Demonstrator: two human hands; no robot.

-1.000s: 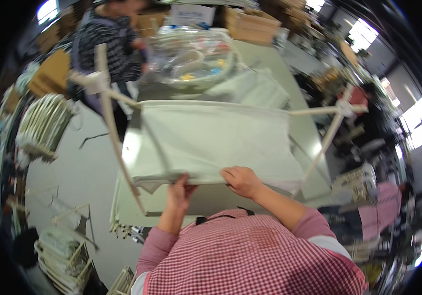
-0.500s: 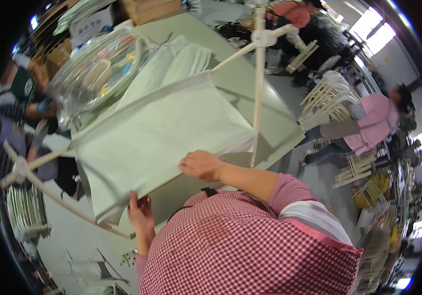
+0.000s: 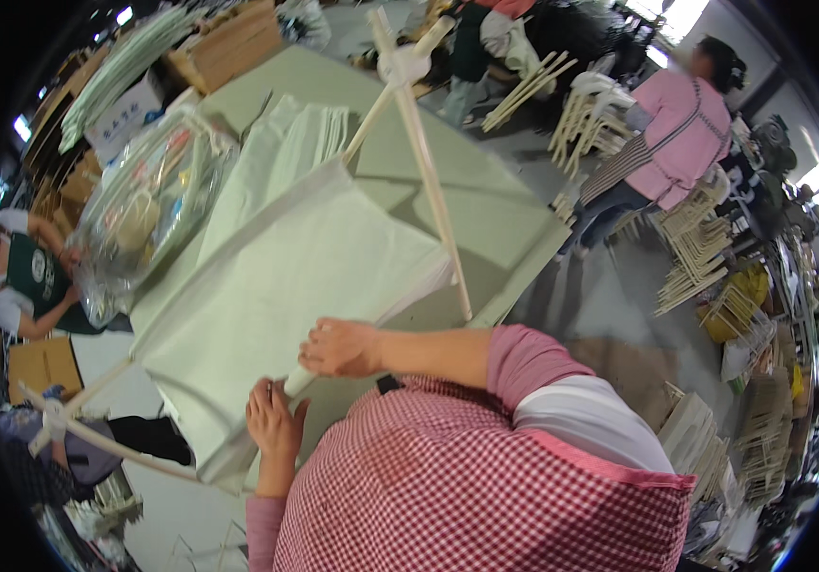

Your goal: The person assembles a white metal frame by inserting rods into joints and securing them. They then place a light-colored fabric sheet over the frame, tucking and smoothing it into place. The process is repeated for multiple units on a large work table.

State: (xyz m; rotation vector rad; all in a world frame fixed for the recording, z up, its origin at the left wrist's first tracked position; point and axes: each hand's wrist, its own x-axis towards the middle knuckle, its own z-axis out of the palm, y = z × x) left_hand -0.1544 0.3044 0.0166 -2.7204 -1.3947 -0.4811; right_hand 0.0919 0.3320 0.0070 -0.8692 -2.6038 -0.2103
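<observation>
— What did you have in view, biggest first?

— I saw the pale green table (image 3: 486, 205) running toward twelve o'clock. Across it lay the white fabric sheet (image 3: 286, 286), slung on a wooden frame (image 3: 429, 181) of crossed pale rods. At ten o'clock sat a bulging clear plastic bag (image 3: 147, 210) of mixed coloured items, and beyond it, near eleven, a white box (image 3: 123, 114) with dark lettering beside brown cartons (image 3: 224, 48).

— And the hands?

— My right hand (image 3: 338, 348) came in from three o'clock, forearm level, fingers curled over the sheet's near edge. My left hand (image 3: 274, 419) rose from six o'clock, fingers upright and pressed on the same edge, just beside the right. Both clasped the fabric, which spread away toward eleven o'clock.
</observation>
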